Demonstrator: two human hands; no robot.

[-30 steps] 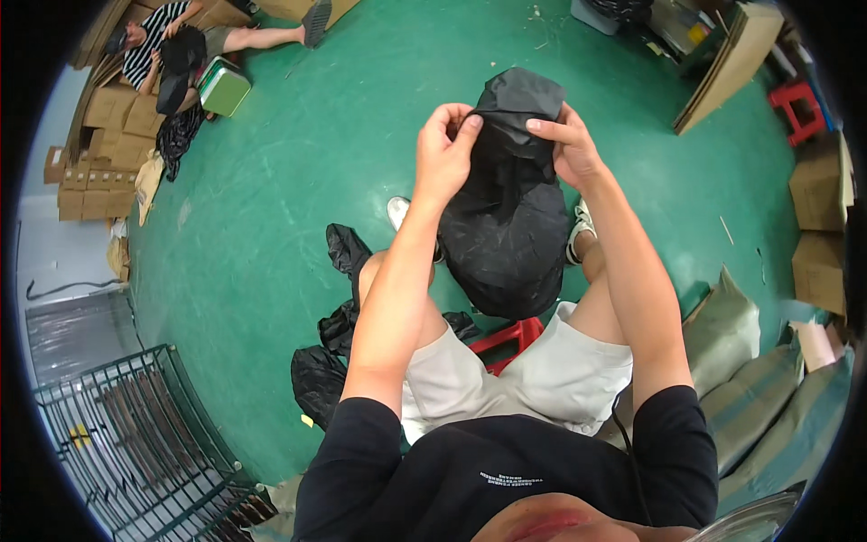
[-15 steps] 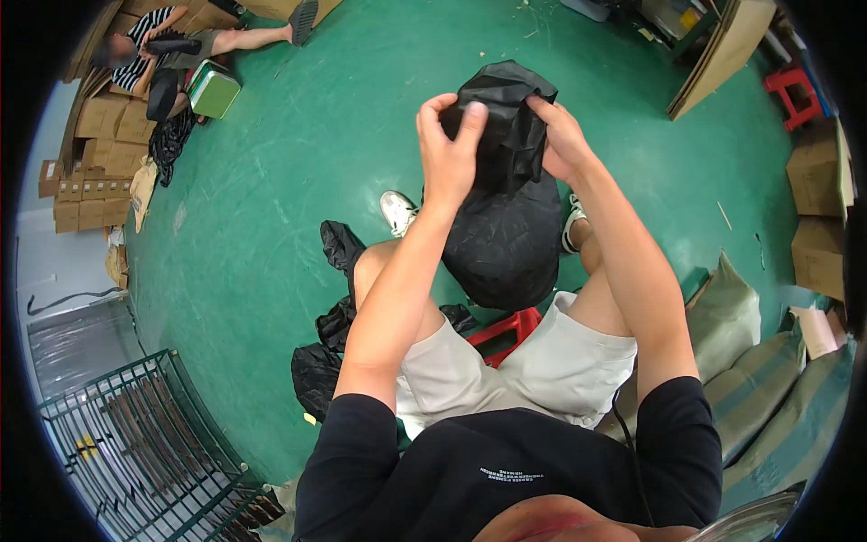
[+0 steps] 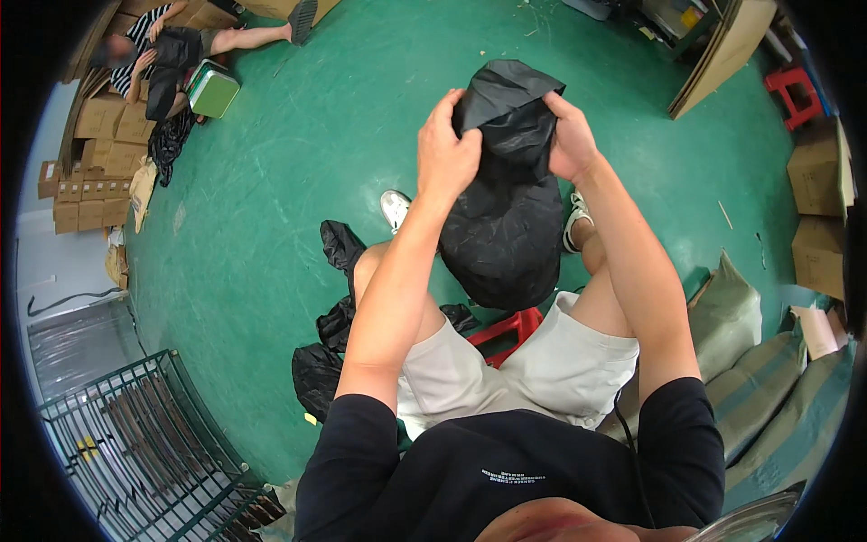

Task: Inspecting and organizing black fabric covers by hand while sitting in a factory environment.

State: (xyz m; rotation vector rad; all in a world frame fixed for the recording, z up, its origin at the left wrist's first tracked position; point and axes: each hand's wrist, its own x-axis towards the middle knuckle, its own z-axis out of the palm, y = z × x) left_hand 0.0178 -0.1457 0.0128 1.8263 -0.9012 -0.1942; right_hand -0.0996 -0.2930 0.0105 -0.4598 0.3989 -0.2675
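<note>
In front of me I hold up a piece of thin black fabric (image 3: 513, 126), which looks like a bag or cover with a folded upper edge. My left hand (image 3: 449, 149) grips its left side, fingers behind and thumb in front. On the right edge my right hand (image 3: 572, 143) is closed, with part of its fingers hidden by the fabric. Below the hands a large rounded black bundle (image 3: 501, 248) sits between my knees; whether it is joined to the held piece I cannot tell. More crumpled black fabric (image 3: 316, 379) lies beside my left leg.
A red stool (image 3: 513, 336) shows between my thighs. At the left stand a dark green wire rack (image 3: 135, 425) and stacked cartons (image 3: 104, 163). Another person (image 3: 149, 54) sits at the far left near a green-and-white box (image 3: 215, 92). Grey-green sacks (image 3: 754, 388) lie at the right.
The folded upper edge of the black fabric now lies flatter across the front. My left thumb has moved lower, and my right hand has shifted slightly outward. The other person's hands have moved apart.
</note>
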